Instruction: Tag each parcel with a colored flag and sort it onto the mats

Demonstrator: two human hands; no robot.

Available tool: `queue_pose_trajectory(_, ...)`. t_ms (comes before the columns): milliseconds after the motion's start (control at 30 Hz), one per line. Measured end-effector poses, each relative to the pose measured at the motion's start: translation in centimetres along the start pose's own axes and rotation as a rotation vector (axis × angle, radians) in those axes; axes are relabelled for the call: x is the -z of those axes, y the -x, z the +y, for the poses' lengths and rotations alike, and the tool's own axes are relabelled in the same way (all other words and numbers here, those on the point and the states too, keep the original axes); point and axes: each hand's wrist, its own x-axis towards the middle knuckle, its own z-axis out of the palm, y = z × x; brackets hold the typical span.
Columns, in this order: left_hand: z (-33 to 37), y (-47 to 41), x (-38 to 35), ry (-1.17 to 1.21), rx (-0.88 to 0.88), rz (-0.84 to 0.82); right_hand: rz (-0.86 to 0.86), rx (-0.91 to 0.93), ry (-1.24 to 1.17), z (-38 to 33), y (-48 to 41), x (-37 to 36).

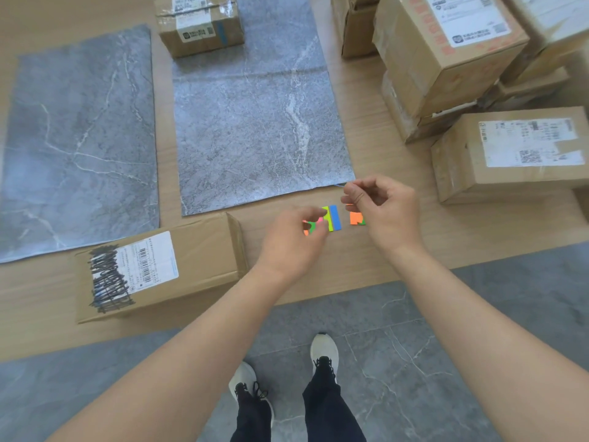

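The left hand (291, 242) and the right hand (387, 208) are bare. Behind each grip the wrist and the forearm are also bare, as far as the edge of the picture. Well below the grip, on the person's own side of it, are two legs in plain black trousers (328, 406), narrow at the ankles. The shoes are light grey, almost white, sport shoes with rounded toes and pale soles. Both the left shoe (245, 378) and the right shoe (324, 347) have black laces and a black tongue. The right shoe has a small dark patch at the tip of its toe.
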Motion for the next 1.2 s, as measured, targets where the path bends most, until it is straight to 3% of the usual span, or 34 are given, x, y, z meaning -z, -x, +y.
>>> queue_pose_trajectory(67, 1.5, 0.1, 0.9, 0.552, 0.300, 0.009, -0.019, -0.001, -0.087, -0.5, 1.4, -0.4)
queue_pose_trajectory(133, 2.4, 0.4, 1.9, 0.862, 0.431, -0.011, -0.046, 0.018, -0.126, -0.8, 2.6, -1.0)
queue_pose_trajectory(567, 0.7, 5.2, 7.0, 1.046, 0.415, 0.006, -0.119, 0.112, -0.140, -3.5, 7.8, -5.0)
queue_pose_trajectory(667, -0.8, 6.3, 8.7, 1.008, 0.361, 0.024, -0.152, 0.100, -0.148, -4.1, 9.2, -6.4)
queue_pose_trajectory(933, -7.1, 11.0, 12.3, 0.444, 0.132, 0.159, -0.118, 0.052, -0.081, -4.4, 12.0, -10.1)
queue_pose_trajectory(1200, -12.5, 14.0, 12.1, 0.130, -0.044, 0.203, -0.341, 0.504, 0.412, -2.4, 13.0, -12.5)
